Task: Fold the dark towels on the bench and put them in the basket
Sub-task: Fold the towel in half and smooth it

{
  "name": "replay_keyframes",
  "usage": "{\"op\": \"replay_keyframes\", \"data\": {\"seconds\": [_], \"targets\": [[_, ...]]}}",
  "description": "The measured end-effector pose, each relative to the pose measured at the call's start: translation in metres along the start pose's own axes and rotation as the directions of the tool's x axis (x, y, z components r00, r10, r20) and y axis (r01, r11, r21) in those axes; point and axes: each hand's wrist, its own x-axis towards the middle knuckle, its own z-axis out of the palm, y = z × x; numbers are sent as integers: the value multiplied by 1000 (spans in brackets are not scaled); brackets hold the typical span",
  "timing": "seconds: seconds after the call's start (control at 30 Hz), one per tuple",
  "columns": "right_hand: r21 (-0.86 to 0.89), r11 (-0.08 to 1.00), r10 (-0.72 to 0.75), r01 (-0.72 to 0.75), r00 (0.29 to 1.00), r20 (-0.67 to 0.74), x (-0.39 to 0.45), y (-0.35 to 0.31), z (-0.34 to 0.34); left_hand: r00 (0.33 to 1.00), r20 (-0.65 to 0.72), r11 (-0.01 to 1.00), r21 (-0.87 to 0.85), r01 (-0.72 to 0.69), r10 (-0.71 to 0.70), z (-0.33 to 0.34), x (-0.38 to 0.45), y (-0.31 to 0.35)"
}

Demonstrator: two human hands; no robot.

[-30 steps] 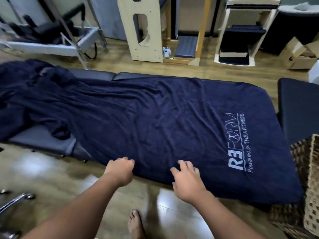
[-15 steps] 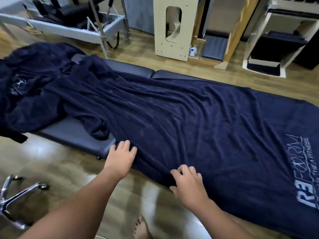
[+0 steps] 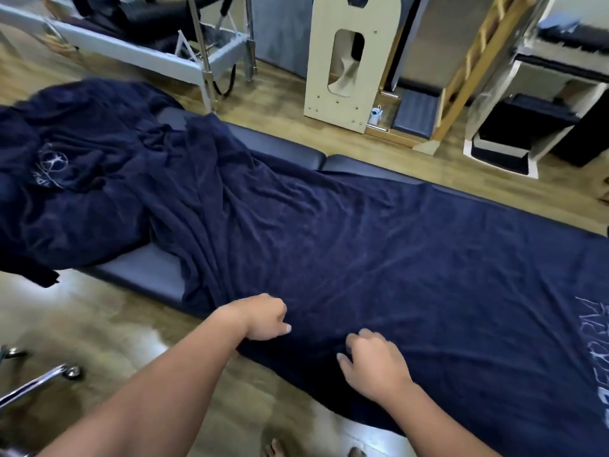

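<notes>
Padded table [image 3: 141,275] on wood floor [image 3: 108,328], draped with navy towel [image 3: 362,252]. Left hand [image 3: 263,316] and right hand [image 3: 372,364] curled, pinching its near edge.

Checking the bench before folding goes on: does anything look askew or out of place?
Yes. A second dark towel lies crumpled at the bench's left end, hanging off its edge, while the spread towel bunches into wrinkles there.

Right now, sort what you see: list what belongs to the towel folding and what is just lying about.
Part of the job:
spread towel
crumpled towels
bench
left hand, on the towel's near edge
right hand, on the same edge
The basket is not in view.

Just lying about:
exercise frame
wooden panel
ladder
chair base
</notes>
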Motion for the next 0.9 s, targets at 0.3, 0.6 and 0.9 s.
{"op": "replay_keyframes", "data": {"seconds": [0.3,0.6,0.9], "targets": [[57,985,167,-165,985,-34,64,22,-17,937,-349,968,244,52,38,-27,54,-10],[161,972,207,-171,949,-238,187,72,-69,908,-419,947,301,113,24,-123,140,6],[242,947,264,-213,942,-205,294,106,-136,822,-570,979,170,117,1,-211,221,13]]}}
